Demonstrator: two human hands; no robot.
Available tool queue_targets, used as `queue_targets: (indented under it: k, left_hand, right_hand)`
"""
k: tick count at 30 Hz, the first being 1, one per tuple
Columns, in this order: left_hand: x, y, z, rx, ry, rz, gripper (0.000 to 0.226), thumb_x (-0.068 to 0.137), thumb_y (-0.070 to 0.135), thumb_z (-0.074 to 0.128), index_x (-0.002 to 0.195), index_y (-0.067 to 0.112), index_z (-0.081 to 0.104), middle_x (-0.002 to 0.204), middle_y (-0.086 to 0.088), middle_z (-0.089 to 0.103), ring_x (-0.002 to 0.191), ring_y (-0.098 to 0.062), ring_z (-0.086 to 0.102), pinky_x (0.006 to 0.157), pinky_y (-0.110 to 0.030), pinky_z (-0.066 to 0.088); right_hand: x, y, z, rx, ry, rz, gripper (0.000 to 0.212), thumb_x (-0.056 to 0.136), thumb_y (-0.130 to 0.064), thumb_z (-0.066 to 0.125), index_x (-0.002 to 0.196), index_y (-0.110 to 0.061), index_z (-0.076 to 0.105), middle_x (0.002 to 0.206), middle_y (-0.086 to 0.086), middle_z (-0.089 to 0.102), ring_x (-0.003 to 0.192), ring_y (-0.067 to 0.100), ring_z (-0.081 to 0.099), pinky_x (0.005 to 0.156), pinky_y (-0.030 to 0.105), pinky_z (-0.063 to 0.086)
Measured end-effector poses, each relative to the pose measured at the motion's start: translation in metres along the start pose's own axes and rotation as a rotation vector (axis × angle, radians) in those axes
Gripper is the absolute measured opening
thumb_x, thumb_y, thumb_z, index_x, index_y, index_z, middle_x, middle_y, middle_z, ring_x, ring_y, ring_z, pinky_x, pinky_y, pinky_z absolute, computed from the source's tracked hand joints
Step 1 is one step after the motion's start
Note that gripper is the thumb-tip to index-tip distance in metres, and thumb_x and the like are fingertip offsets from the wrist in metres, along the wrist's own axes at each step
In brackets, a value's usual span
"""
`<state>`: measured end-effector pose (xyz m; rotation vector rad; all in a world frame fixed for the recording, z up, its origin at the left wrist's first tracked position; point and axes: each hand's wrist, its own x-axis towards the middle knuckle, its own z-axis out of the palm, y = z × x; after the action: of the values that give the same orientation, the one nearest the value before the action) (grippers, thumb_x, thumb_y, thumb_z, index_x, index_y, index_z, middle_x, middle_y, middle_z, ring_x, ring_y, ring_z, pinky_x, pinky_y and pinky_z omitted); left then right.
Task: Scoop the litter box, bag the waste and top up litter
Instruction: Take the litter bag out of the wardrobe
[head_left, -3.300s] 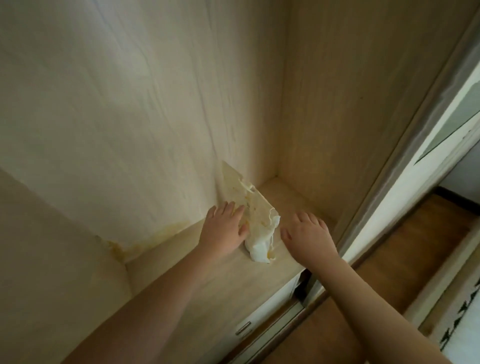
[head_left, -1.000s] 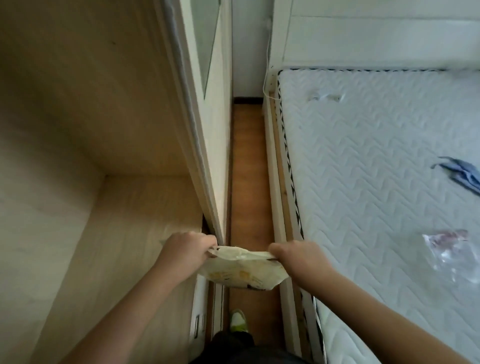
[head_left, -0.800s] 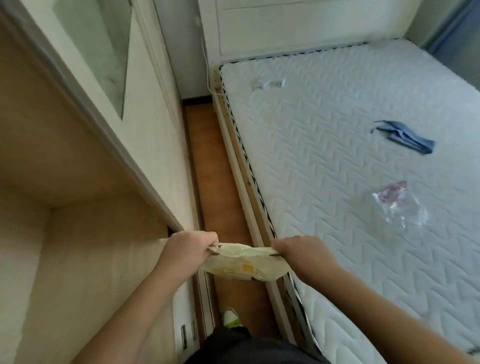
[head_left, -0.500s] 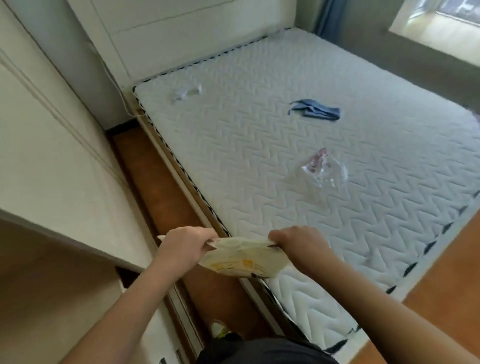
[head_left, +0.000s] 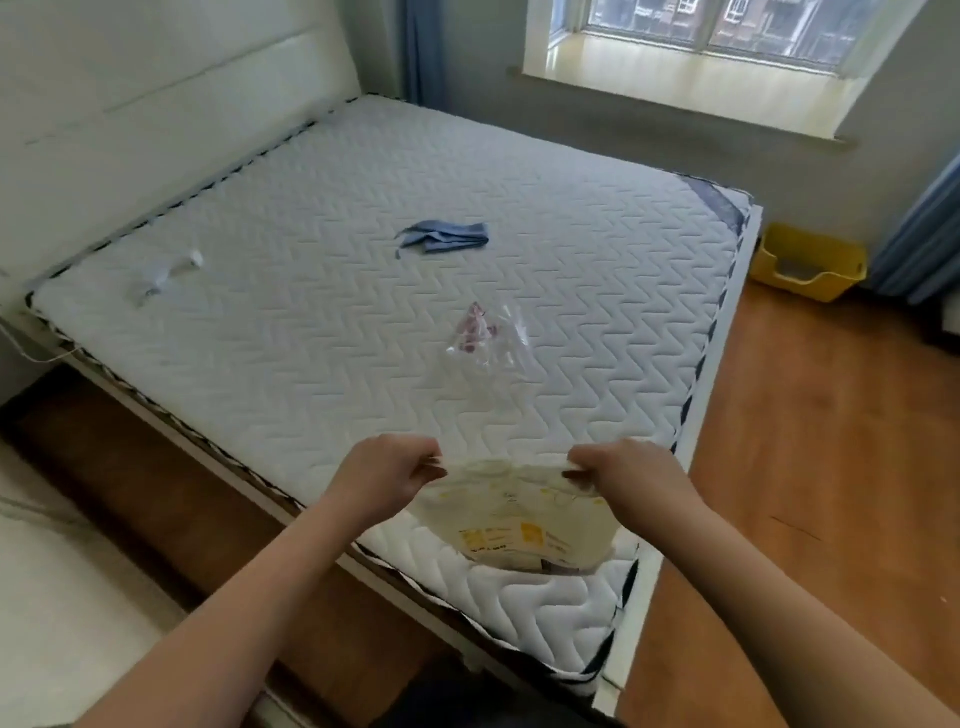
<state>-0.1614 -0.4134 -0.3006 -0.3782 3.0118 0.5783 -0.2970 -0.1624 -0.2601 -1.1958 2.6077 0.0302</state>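
I hold a cream plastic bag (head_left: 519, 525) with yellow print in front of me, over the near corner of the bed. My left hand (head_left: 387, 475) pinches its top edge on the left and my right hand (head_left: 626, 470) pinches the top edge on the right, so the bag hangs between them. A yellow litter box (head_left: 808, 262) stands on the wooden floor at the far right, beyond the foot of the bed and below the window; grey litter shows inside it.
A bare quilted mattress (head_left: 363, 312) fills the middle, with a blue cloth (head_left: 447, 236), a clear plastic wrapper (head_left: 483, 343) and a small white scrap (head_left: 166, 270) on it. Wooden floor (head_left: 831, 467) runs along the right side. Blue curtains (head_left: 930, 234) hang beside the litter box.
I have taken the bag out of the wardrobe with both hands and turned right; the view swung from the wardrobe shelf to the bed, and the litter box has come into sight.
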Motion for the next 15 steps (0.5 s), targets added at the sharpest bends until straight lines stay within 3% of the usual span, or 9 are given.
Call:
queue_targets:
  k: [8, 15]
  left_hand:
    - [0.078, 0.065, -0.001, -0.053, -0.029, 0.297, 0.009, 0.087, 0.021, 0.064, 0.094, 0.022, 0.069, 0.084, 0.006, 0.068, 0.078, -0.018, 0.060, 0.063, -0.028, 0.036]
    - [0.116, 0.138, -0.017, -0.026, -0.023, 0.545, 0.009, 0.089, 0.018, 0.061, 0.094, 0.020, 0.069, 0.084, 0.007, 0.066, 0.078, -0.014, 0.060, 0.070, -0.029, 0.049]
  right_hand:
    - [-0.043, 0.054, 0.008, 0.058, 0.103, 0.397, 0.023, 0.087, -0.010, 0.050, 0.077, -0.030, 0.045, 0.068, -0.007, 0.050, 0.060, 0.011, 0.050, 0.049, 0.024, 0.033]
    - [-0.086, 0.084, -0.011, 0.142, 0.207, 0.641, 0.023, 0.092, -0.020, 0.048, 0.077, -0.037, 0.051, 0.070, -0.008, 0.056, 0.063, 0.012, 0.055, 0.049, 0.025, 0.035]
